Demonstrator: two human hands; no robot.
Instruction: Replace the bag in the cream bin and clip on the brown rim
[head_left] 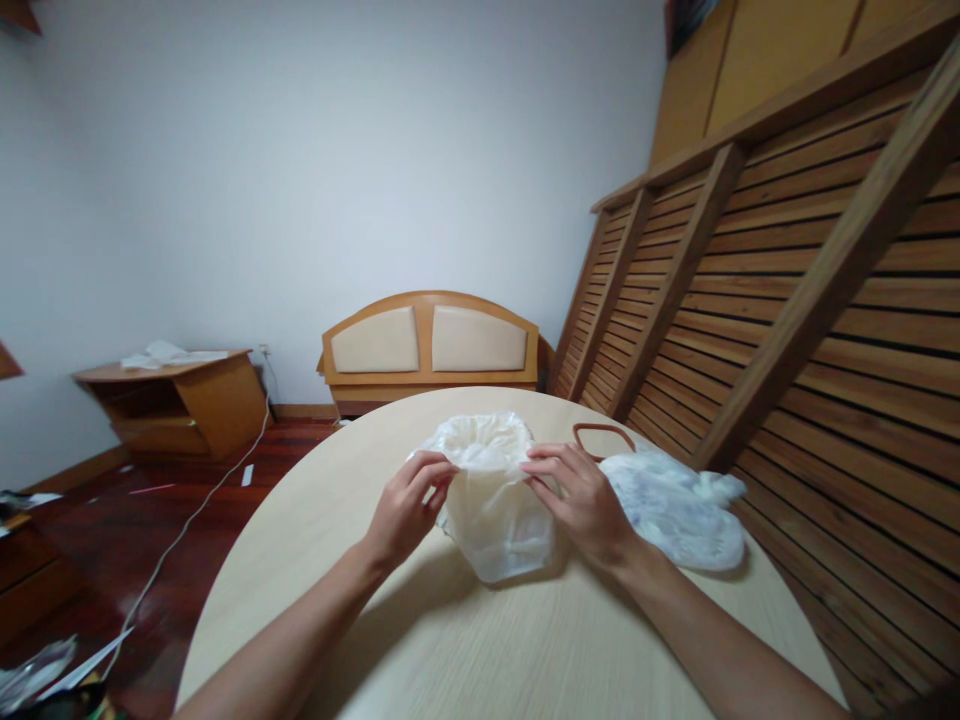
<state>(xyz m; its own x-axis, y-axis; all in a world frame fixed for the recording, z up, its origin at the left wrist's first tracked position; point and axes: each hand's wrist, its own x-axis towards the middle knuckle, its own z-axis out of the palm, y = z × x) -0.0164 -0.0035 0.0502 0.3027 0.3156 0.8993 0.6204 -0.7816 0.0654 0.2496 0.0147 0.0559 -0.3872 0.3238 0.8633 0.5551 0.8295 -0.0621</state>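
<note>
A thin translucent white plastic bag (495,520) stands bunched in the middle of the round pale wooden table (420,640). My left hand (409,505) pinches the bag's gathered rim on its left side. My right hand (581,500) grips the rim on the right side, fingers closed on the plastic. The bag's mouth (484,440) is gathered between the two hands. What is inside the bag cannot be made out.
A second crumpled plastic bag (675,510) lies to the right, with a brown loop-shaped handle (604,432) behind it. A slatted wooden bed frame (787,290) leans at the right. A headboard (431,345) and a low wooden cabinet (180,400) stand by the wall. A white cable (187,525) runs across the dark floor.
</note>
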